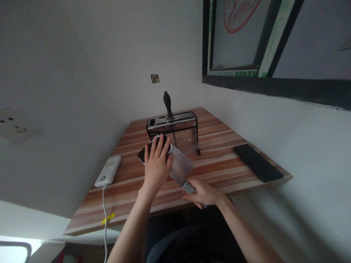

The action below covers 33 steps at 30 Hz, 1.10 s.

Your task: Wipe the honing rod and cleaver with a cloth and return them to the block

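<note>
My right hand (203, 192) is wrapped round the grey handle of a cleaver (181, 166), whose broad blade points up and to the left over the table. The far part of the blade meets a dark, flat cover with ragged white edges (142, 154). Across this cover lies my left hand (157, 160), fingers spread on top and thumb at its edge by the blade. Whether the cover wraps the blade or lies against it, I cannot tell. Just behind stands a clear-sided knife block (172, 122) with a dark frame; one black knife handle (167, 104) sticks up from it.
On the wood-grain table (219, 164), a white power bank (108, 171) with a cable (105, 219) lies at left, near yellow tape (108, 218). A black phone (257, 162) rests near the right edge. Walls close in on both sides; a framed window (238, 73) is upper right.
</note>
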### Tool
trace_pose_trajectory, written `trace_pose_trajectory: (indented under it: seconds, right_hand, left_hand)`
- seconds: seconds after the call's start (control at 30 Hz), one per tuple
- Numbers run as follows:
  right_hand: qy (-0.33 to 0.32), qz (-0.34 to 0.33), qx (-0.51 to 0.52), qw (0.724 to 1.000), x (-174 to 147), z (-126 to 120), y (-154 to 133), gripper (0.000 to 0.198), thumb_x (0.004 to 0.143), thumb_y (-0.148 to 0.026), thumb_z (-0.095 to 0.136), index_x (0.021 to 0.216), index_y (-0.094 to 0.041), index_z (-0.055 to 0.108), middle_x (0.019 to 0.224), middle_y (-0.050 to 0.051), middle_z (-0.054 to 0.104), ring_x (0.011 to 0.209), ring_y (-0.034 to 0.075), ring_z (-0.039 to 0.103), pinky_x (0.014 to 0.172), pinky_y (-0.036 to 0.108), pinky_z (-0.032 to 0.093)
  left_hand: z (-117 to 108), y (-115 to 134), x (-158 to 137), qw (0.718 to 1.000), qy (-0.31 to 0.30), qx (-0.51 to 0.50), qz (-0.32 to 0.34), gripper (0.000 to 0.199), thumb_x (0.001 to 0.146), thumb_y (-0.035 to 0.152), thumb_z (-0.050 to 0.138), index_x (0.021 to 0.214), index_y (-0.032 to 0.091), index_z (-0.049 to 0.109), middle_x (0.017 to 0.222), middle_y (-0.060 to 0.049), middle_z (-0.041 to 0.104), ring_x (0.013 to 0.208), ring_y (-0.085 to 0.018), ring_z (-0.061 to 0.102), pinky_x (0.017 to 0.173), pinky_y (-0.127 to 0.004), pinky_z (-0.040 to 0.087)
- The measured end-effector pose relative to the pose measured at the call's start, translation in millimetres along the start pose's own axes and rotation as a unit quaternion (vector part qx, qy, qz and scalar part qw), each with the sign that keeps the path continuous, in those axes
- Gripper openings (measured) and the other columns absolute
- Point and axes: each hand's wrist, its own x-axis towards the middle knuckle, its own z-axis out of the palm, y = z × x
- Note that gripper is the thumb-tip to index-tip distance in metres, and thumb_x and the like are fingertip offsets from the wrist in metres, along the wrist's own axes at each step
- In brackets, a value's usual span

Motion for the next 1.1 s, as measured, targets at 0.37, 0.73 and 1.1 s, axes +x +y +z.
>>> trace_pose_trajectory:
  seconds: [0.37,0.73,1.1]
  right_hand:
    - [0.002,0.01,-0.012,1.0,-2,0,0,0.018,0.079,-0.023,0.063,0.083,-0.019,0.046,0.053,-0.011,0.046,0.033,0.004,0.046,0.03,0.012,0.031]
    - [0.017,-0.004,-0.012,1.0,-2,0,0,0.018,0.077,-0.021,0.062,0.087,-0.019,0.047,0.053,-0.01,0.049,0.033,0.006,0.047,0.031,0.014,0.034]
    - [0.019,0.014,-0.044,0.999,-2,-1,-2,0.015,0.055,-0.003,0.044,0.05,-0.016,0.049,0.037,-0.007,0.048,0.032,0.006,0.044,0.034,0.015,0.032]
  left_hand:
    - [0,-4,8,0.999,0.021,0.015,-0.041,0.056,0.095,0.025,0.04,0.149,0.017,0.029,0.158,-0.009,0.022,0.146,-0.029,0.017,0.116,-0.058,0.013]
    - [8,33,-23,0.999,-0.01,0.005,0.043,0.056,0.094,0.024,0.041,0.149,0.019,0.03,0.157,-0.006,0.025,0.146,-0.027,0.019,0.116,-0.055,0.016]
    - [8,58,-53,0.991,-0.07,-0.025,0.111,0.061,0.093,0.035,0.046,0.15,0.027,0.026,0.157,0.001,0.022,0.146,-0.024,0.018,0.118,-0.049,0.016]
